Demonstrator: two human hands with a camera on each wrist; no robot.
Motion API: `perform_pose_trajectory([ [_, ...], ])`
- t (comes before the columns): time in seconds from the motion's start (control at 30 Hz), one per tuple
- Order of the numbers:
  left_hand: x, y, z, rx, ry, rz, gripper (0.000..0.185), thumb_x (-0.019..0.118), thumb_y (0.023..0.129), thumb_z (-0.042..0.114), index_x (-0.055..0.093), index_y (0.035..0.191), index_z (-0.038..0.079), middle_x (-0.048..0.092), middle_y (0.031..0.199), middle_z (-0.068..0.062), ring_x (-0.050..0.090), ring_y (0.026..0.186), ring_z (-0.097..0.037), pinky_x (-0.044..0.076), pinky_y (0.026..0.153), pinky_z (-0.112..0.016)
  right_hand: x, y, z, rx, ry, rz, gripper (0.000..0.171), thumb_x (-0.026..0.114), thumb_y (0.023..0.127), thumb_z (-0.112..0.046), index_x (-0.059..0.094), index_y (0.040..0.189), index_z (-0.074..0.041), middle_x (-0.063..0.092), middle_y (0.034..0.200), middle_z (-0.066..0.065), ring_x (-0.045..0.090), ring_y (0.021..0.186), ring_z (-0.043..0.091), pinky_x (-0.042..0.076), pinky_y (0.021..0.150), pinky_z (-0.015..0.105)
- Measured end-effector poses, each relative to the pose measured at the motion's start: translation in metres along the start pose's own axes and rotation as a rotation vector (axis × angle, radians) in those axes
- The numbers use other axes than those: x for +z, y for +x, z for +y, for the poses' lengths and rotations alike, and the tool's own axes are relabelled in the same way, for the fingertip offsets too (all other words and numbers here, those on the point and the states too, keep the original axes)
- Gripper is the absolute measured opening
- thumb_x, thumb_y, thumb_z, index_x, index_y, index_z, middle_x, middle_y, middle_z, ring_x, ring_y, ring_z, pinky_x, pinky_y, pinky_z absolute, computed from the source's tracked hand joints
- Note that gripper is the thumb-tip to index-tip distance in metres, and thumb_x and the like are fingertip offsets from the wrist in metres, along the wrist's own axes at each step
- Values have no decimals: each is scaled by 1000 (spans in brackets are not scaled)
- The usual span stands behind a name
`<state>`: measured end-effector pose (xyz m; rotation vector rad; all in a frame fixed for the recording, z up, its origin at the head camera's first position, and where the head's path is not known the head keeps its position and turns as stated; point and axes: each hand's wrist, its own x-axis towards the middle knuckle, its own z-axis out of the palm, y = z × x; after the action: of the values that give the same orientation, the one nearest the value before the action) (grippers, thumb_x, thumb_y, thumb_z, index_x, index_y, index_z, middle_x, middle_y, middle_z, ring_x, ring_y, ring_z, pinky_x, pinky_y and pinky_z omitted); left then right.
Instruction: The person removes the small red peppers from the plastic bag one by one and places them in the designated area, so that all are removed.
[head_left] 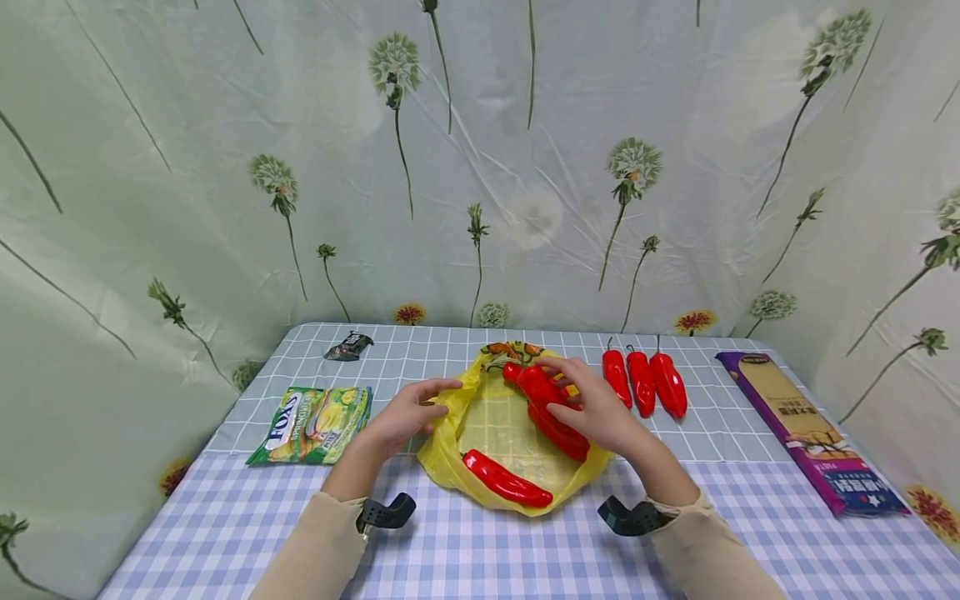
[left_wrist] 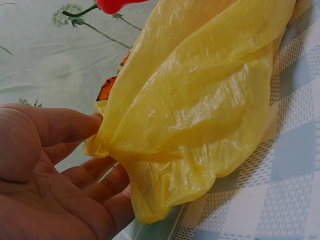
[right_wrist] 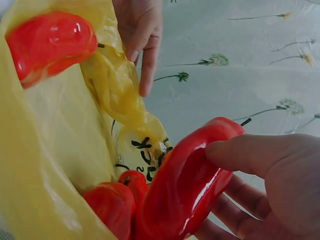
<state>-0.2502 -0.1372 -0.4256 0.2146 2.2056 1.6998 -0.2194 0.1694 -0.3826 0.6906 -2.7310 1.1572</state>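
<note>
Yellow thin plastic bag [head_left: 495, 433] lies open on the blue-and-white checked tablecloth [head_left: 450, 550], between the person's two hands, its mouth spread wide so that its inside shows. At the far left a green sweet packet [head_left: 313, 423] lies flat on the cloth, with a small dark wrapper [head_left: 348, 346] behind it.

Next comes the left hand [head_left: 408, 414], whose thumb and curled fingers [left_wrist: 75, 125] pinch the bag's left rim; judging by the lifted fold in the left wrist view, it holds the edge up to keep the opening wide.

Inside the bag one glossy red long pepper [head_left: 506, 479] rests near the front rim, and others lie bunched at the back right. There the right hand [head_left: 592, 408] has its thumb and fingers curled round a red pepper [right_wrist: 187, 185], gripping it low inside the bag's mouth, right beside the peppers already lying there.

Further right, three more red peppers [head_left: 643, 383] lie side by side on the cloth, stems pointing away, near the bag. At the far right edge lies a long purple and tan flat packet [head_left: 806, 425], well apart.
</note>
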Motion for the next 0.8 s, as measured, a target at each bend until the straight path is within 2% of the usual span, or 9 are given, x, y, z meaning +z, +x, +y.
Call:
perform_pose_trajectory([
  [0.8, 1, 0, 0, 3, -9, 1, 45, 55, 95, 3, 58, 139, 13, 55, 142, -13, 55, 88, -16, 45, 65, -23, -31, 1, 17, 69, 9, 174, 68, 73, 86, -4, 44, 147, -14, 56, 136, 17, 59, 116, 36, 57, 89, 51],
])
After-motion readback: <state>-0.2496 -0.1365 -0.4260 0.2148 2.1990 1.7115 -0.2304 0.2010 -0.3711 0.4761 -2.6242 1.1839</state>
